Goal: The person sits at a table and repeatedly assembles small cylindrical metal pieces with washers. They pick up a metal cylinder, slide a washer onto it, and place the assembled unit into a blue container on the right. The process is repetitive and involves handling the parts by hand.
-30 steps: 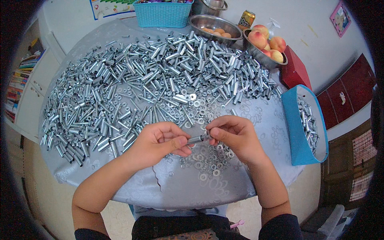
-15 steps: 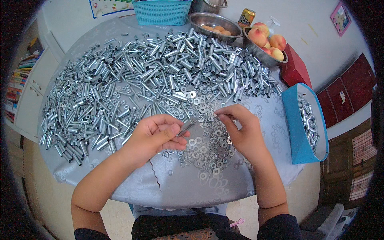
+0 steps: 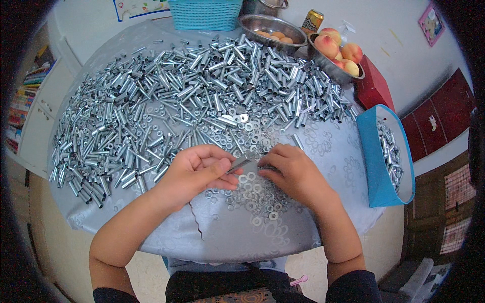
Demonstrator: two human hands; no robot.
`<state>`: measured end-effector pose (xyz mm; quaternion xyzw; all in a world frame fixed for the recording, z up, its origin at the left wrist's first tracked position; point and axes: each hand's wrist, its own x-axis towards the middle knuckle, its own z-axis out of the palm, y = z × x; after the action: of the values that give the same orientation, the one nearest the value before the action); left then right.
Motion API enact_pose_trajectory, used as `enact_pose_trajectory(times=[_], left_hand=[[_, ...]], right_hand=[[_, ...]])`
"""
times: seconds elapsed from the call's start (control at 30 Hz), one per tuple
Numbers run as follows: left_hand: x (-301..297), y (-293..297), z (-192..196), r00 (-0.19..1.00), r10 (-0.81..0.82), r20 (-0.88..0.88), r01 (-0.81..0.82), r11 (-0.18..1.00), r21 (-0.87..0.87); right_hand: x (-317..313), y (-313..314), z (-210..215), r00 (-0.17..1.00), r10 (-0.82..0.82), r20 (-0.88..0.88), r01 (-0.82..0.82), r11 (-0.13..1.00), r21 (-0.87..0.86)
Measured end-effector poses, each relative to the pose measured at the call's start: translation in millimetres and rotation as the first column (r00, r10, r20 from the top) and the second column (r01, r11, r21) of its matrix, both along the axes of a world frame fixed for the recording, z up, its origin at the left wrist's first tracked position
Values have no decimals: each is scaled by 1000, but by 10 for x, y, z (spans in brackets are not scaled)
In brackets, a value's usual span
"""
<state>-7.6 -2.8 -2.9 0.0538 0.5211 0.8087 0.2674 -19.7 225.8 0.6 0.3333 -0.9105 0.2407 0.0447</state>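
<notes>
My left hand [image 3: 194,171] holds a short silver metal tube [image 3: 238,163] between thumb and fingers, tilted up to the right. My right hand [image 3: 293,174] rests palm down just right of the tube, its fingertips on the loose metal washers [image 3: 255,194] spread on the table in front of me. Whether it pinches a washer is hidden by the fingers. A large heap of silver tubes [image 3: 166,101] covers the far and left part of the round table [image 3: 166,237].
A blue bin [image 3: 376,161] with finished tubes stands at the right edge. At the back are a teal basket [image 3: 204,12], a steel bowl [image 3: 270,25], a drink can [image 3: 312,21] and a bowl of peaches [image 3: 338,50]. A red box [image 3: 373,86] sits beside them.
Both hands have dropped from chest height to the table. My right hand has let go of the tube end and reached down onto the washers; the left still holds the tube.
</notes>
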Motion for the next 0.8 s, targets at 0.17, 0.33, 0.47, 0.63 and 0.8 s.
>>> enact_pose_trajectory(times=[0.17, 0.33, 0.47, 0.63, 0.8], left_hand=[[-4, 0, -7, 1000, 3, 5, -3, 1000, -19], [0, 16, -27, 999, -4, -33, 2, 997, -77], [5, 13, -30, 998, -32, -53, 27, 995, -97], [20, 20, -33, 990, -89, -111, 76, 991, -111], [24, 21, -32, 990, -87, -115, 76, 992, -99]], right_hand=[[10, -19, 1, 1000, 0, -29, 1, 999, 34], [35, -53, 44, 1000, -9, -21, 7, 995, -100], [118, -95, 237, 983, 15, 182, 67, 899, -433], [117, -99, 133, 947, 113, 301, 90, 805, -586], [127, -118, 112, 897, 124, 423, 193, 752, -630]])
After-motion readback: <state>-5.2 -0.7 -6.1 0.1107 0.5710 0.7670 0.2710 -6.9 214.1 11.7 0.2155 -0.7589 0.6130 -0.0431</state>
